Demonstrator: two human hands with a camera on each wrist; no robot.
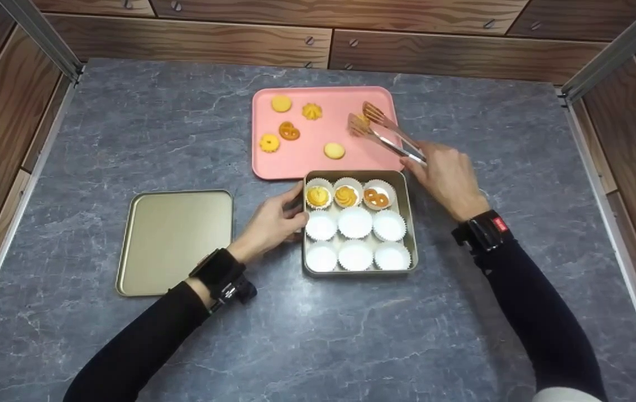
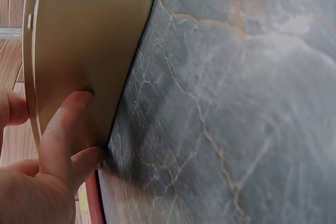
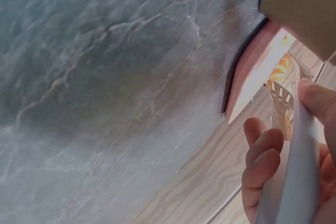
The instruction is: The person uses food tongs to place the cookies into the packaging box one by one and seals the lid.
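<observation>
Silver-handled tongs (image 1: 391,144), gripped by the right hand (image 1: 452,174), are straddling a cookie (image 1: 363,119) on the pink tray (image 1: 298,163); the left hand (image 1: 272,222), fingers extended, is bracing the square tin's (image 1: 412,226) side. Pick-up is apparently underway, next calling for a light squeeze.

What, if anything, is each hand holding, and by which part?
The right hand holds slotted tongs by the handles; whether they pinch the cookie between their heads cannot be told. The left hand touches the left wall and rim of the tin.
</observation>
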